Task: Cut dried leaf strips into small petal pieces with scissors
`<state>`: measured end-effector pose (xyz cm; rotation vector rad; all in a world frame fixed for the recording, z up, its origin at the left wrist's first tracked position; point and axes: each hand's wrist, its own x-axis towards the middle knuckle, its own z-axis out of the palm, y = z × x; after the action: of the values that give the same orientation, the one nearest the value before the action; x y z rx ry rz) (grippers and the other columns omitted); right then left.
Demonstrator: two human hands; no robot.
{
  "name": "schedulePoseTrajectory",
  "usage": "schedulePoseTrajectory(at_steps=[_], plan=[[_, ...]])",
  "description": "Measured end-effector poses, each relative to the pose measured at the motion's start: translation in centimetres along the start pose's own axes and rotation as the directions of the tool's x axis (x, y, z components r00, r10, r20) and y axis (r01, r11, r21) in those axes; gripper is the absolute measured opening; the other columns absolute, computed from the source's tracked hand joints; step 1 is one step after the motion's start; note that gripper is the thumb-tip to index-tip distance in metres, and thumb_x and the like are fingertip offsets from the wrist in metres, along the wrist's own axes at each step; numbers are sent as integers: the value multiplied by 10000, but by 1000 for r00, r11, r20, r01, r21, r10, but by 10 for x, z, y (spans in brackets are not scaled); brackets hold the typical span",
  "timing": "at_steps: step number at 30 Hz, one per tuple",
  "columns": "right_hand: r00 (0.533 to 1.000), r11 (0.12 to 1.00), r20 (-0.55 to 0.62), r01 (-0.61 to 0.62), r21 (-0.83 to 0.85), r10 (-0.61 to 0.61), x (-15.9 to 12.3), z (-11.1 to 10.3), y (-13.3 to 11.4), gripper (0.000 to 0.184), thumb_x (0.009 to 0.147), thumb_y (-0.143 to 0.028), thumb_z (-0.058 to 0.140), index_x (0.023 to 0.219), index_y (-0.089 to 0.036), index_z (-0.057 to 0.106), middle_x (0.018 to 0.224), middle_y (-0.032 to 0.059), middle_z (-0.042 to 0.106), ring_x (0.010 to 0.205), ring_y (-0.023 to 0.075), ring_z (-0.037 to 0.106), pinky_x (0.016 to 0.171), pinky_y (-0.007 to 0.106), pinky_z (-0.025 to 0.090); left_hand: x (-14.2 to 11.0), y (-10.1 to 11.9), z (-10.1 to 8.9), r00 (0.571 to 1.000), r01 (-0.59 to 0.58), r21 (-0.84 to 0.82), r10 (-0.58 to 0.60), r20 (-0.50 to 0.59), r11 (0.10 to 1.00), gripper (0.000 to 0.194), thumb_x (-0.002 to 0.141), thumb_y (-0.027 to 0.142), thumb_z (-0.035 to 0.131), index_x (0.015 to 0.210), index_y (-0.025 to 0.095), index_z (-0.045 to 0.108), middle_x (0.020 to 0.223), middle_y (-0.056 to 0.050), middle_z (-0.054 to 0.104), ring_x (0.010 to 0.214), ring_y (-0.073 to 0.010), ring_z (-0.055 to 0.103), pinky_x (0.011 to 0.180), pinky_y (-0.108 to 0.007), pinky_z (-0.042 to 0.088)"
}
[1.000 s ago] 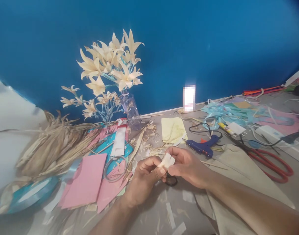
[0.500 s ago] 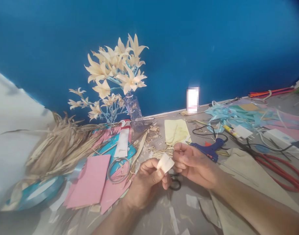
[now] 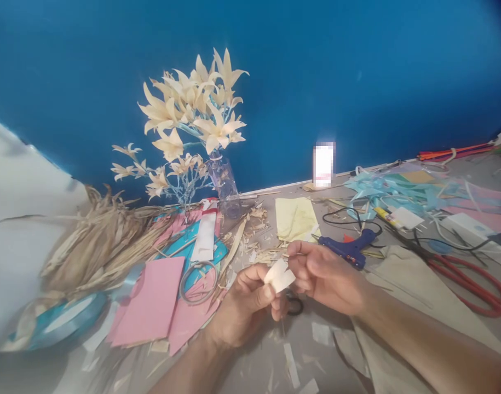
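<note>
Between the thumb and fingers of my left hand (image 3: 250,298) is a small cream piece of corn husk (image 3: 280,276), with a notch in its upper edge. My right hand (image 3: 320,273) is just right of the piece, its index finger raised and the other fingers loosely bent. Nothing shows in its grasp, though its palm side is partly hidden. Below and between the hands, a black loop like a scissors handle (image 3: 294,306) shows; the rest of it is covered.
A blue glue gun (image 3: 346,250) lies behind my right hand. Red-handled shears (image 3: 472,287) lie right. A clear bottle (image 3: 224,183) holds cream flowers (image 3: 193,109). Pink sheets (image 3: 151,301), a tape roll (image 3: 199,282), dried husks (image 3: 98,246) and a yellow cloth (image 3: 297,219) lie around.
The husk piece has shifted slightly right and turned, so its notch shows more clearly. My right hand's fingers have loosened and spread a little.
</note>
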<state>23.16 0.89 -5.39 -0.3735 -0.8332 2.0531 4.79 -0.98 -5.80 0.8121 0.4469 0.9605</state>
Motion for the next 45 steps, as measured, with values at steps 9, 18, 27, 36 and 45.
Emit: schedulePoseTrajectory(at_steps=[9, 18, 27, 36, 45], plan=[[988, 976, 53, -134, -170, 145, -2, 2, 2, 383, 699, -311, 861, 883, -133, 576, 675, 17, 641, 576, 126, 589, 575, 246, 407, -5, -4, -8, 994, 106, 169, -110, 13, 980, 251, 780, 345, 765, 698, 144, 640, 591, -16, 645, 519, -107, 551, 553, -243, 392], [996, 957, -31, -93, -276, 88, -1, 1, -8, 550, 672, -512, 840, 1000, -149, 588, 815, 14, 598, 648, 106, 537, 568, 216, 398, -3, 6, -3, 985, 171, 326, -165, -46, 930, 287, 755, 363, 781, 668, 131, 637, 574, -10, 609, 486, -89, 520, 505, -221, 402], [981, 987, 109, -157, -18, 158, 0, -4, -2, 269, 721, -244, 808, 828, -149, 580, 665, -36, 541, 544, 79, 490, 549, 212, 383, -6, 14, -5, 981, 150, 336, -183, 70, 930, 272, 737, 361, 794, 669, 130, 666, 592, -30, 627, 542, -115, 572, 557, -242, 457], [992, 918, -63, -129, -374, 114, -2, 5, -3, 353, 692, -348, 851, 805, -148, 584, 687, -14, 577, 587, 102, 517, 545, 212, 377, -4, 9, -4, 976, 217, 402, -210, -62, 890, 309, 725, 395, 795, 664, 133, 642, 548, -2, 583, 468, -92, 523, 494, -224, 434], [997, 998, -44, -63, 4, 63, 1, -1, -4, 387, 749, -454, 790, 922, -168, 596, 753, -14, 559, 620, 98, 524, 576, 221, 424, -5, 10, -10, 989, 125, 331, -142, 29, 935, 322, 729, 419, 788, 634, 145, 649, 573, -29, 624, 510, -120, 556, 529, -251, 450]])
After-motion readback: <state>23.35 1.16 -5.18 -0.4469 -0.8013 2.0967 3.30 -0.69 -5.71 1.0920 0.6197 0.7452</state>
